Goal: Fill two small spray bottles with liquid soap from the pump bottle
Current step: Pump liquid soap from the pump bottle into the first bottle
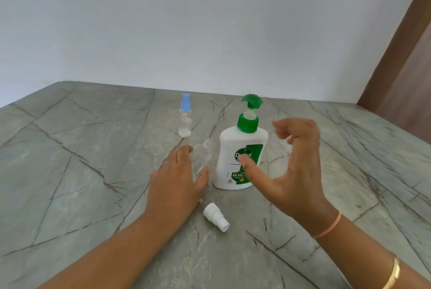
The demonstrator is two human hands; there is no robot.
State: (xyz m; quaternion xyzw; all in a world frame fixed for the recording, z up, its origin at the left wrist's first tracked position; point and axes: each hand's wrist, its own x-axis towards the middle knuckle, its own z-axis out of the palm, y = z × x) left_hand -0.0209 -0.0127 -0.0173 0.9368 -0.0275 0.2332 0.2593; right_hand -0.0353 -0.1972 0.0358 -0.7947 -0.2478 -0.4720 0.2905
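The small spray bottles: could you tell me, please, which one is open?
The clear bottle in the left hand, its neck bare; a white cap lies nearby. The blue-capped bottle stands closed farther back.

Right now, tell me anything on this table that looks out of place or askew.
Two things. The white spray cap lies on its side on the table, off its bottle. The clear bottle leans uncapped in the left hand. No spill shows; the pump bottle and blue-capped bottle stand upright.
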